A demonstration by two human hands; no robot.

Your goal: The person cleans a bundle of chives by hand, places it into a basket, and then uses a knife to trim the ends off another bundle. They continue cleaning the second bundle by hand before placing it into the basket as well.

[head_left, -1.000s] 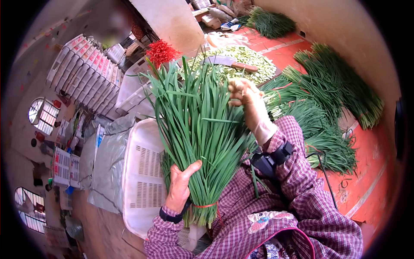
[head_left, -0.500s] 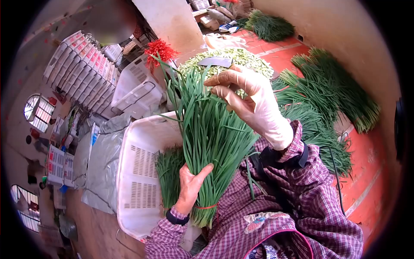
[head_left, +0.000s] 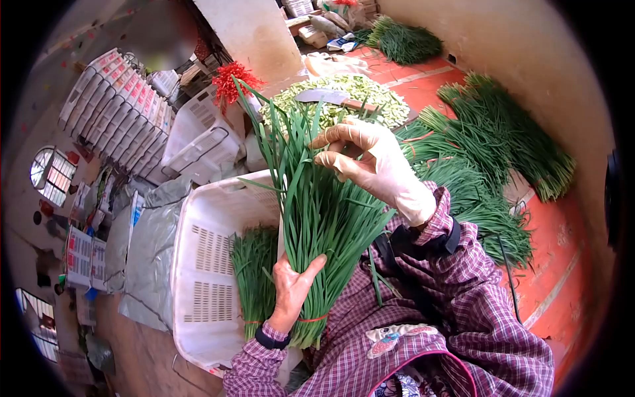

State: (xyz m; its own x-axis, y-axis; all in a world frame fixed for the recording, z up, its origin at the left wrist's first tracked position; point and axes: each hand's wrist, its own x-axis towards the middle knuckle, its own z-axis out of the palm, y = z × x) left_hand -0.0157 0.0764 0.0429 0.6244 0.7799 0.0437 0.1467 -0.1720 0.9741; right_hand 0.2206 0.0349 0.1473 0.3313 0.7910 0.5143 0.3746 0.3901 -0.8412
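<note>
My bare left hand (head_left: 291, 291) is wrapped round the lower part of a bundle of garlic chives (head_left: 327, 228), its thumb lying across the leaves. The bundle leans upright in front of my body, with a red band (head_left: 312, 319) round its stalks and its leaf tips spread at the top. My right hand (head_left: 370, 162), in a whitish glove, is at the upper leaves with its fingers curled towards the thumb. What lies between those fingertips I cannot make out. Another banded chive bundle (head_left: 254, 278) stands in the white plastic crate (head_left: 215, 264) beside my left hand.
A knife (head_left: 331, 96) lies on a heap of cut pale-green pieces (head_left: 370, 89) beyond the bundle. More chives (head_left: 509, 132) lie on the red floor (head_left: 562, 245) at right. Red ties (head_left: 236, 83) hang at the back, near stacked white crates (head_left: 119, 109).
My right hand has moved slightly down and left along the upper leaves, uncovering the knife's handle. The left hand keeps its hold on the bundle. The view has shifted a little.
</note>
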